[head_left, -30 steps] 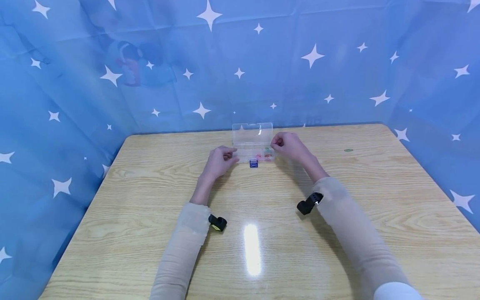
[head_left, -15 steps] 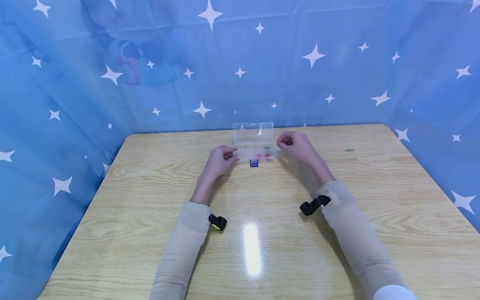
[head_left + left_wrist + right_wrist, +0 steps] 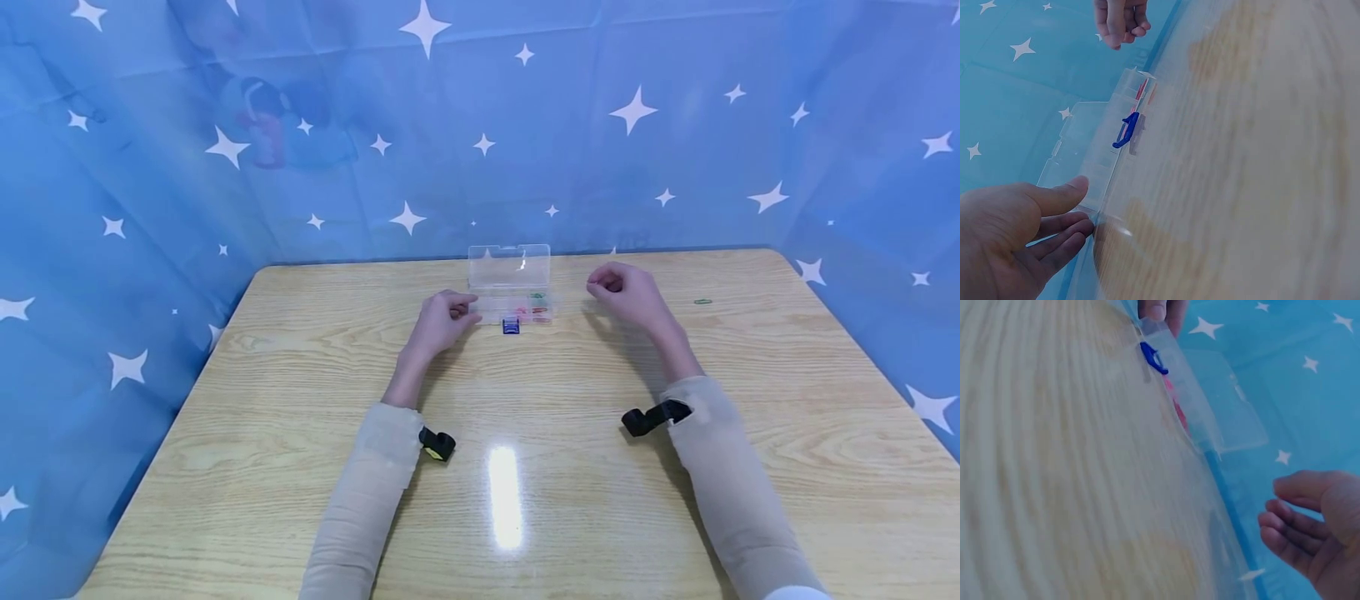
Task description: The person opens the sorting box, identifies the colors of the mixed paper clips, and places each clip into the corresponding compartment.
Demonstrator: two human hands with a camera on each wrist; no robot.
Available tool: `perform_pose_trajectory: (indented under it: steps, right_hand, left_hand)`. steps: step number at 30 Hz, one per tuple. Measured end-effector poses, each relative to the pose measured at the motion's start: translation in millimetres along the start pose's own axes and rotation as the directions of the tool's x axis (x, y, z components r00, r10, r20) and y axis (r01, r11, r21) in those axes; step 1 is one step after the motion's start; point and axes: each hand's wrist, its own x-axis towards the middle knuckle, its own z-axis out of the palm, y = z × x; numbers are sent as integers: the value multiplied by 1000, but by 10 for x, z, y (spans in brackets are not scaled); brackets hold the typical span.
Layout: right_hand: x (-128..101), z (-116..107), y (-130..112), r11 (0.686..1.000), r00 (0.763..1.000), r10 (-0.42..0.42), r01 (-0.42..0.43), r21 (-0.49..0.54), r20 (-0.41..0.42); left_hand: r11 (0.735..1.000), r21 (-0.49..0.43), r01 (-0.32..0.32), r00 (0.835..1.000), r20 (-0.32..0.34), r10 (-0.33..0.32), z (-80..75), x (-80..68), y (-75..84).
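Note:
A clear plastic compartment box stands at the back of the table, its transparent lid raised behind it. My left hand holds the box's left end, thumb and fingers around its corner in the left wrist view. A blue latch hangs at the front side. Green and red paper clips lie in the right compartments, beside small pink pieces. To the right of the box my right hand hovers, fingers loosely bent and nothing visible in them.
A single green paper clip lies on the wooden table farther right. The blue starred curtain rises directly behind the table's back edge. Each forearm carries a small black camera.
My right hand has drawn away from the box to the right, uncovering the green clips in the rear compartment. The left hand has stayed at the box's left end.

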Motion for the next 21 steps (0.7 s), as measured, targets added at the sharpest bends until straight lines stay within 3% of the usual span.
perform_pose_trajectory:
  steps: [21]
  right_hand:
    - [-196,-497,377,998,992,62,-64,-22,-113]
  left_hand:
    - [1000,-10,-4,1000,-2,4,-5,-17,32]
